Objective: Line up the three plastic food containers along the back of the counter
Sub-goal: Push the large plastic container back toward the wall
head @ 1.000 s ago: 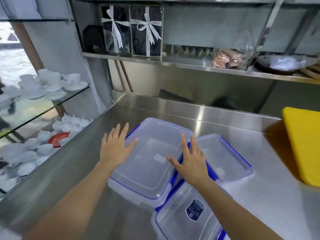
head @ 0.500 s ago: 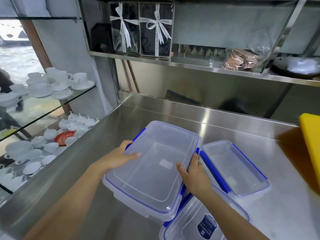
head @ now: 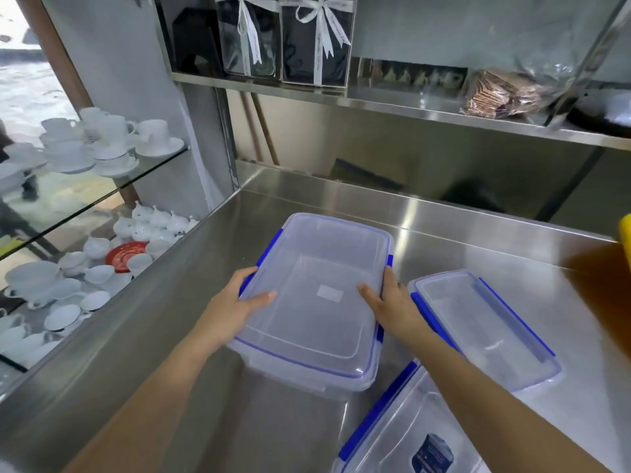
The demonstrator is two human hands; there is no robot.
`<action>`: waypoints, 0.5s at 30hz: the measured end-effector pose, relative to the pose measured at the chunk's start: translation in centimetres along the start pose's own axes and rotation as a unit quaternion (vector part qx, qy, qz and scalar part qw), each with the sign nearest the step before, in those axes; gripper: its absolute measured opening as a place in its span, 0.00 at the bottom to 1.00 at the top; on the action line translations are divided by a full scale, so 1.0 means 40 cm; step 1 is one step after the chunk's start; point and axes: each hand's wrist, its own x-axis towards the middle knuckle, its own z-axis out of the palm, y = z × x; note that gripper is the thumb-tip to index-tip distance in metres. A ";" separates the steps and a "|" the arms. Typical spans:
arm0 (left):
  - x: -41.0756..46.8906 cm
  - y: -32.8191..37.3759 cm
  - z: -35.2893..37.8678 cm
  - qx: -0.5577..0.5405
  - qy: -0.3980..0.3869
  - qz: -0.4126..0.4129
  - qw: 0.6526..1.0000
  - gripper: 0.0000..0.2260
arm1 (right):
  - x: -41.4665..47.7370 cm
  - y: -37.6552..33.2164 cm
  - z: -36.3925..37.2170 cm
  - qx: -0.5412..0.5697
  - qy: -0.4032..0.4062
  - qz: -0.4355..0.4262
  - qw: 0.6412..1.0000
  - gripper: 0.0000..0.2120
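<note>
Since half a second ago both hands closed on the large container point(head: 317, 302), left hand point(head: 232, 308) and right hand point(head: 392, 305) clamping its long sides mid-counter; I would slide it flat to the back wall of the counter point(head: 461, 233).

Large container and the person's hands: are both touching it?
Touching. The head view shows the left hand wrapped on the large container at its left edge and the right hand on its right edge, thumbs lying on the lid.
</note>
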 end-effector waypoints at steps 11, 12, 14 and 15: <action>0.187 0.055 0.020 -0.010 0.042 -0.010 0.999 0.26 | 0.236 -0.061 0.008 -0.074 0.053 0.035 0.995 0.28; 0.207 0.059 0.018 -0.008 0.040 -0.011 0.999 0.26 | 0.255 -0.066 0.008 -0.072 0.052 0.039 0.995 0.28; 0.251 0.068 0.013 -0.003 0.037 -0.010 0.999 0.26 | 0.295 -0.076 0.010 -0.069 0.054 0.041 0.995 0.28; 0.274 0.072 0.011 -0.001 0.036 -0.008 0.999 0.26 | 0.314 -0.080 0.010 -0.068 0.056 0.041 0.995 0.28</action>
